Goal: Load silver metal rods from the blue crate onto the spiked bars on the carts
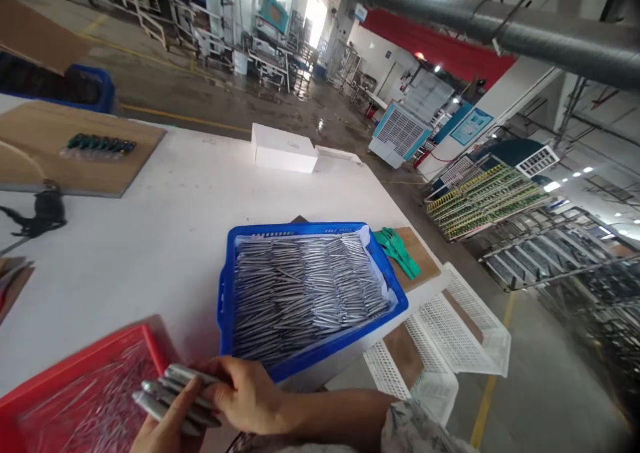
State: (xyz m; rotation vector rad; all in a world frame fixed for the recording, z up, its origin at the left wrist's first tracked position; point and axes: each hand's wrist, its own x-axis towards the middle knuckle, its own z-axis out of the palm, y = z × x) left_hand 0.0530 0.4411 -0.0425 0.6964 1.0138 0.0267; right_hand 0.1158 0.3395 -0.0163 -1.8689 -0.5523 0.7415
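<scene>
Several silvery, pointed metal rods (167,400) are bunched together at the bottom of the view. My left hand (173,426) grips them from below, its fingers closed across the bunch. From the right, my right hand (250,396) pinches the other end of the same rods. Just beyond my hands stands a blue crate (227,293), lined with white sheet and filled with rows of similar metal rods (315,280). Below left, a red tray (75,360) holds clear plastic pieces (100,400); the rods' tips are over its right edge.
A green glove (397,250) lies on brown board right of the crate. A white box (284,148) stands at the table's far edge. A black spray gun (43,210) and a brown board (110,173) with green items lie left. White plastic baskets (465,326) stand beside the table.
</scene>
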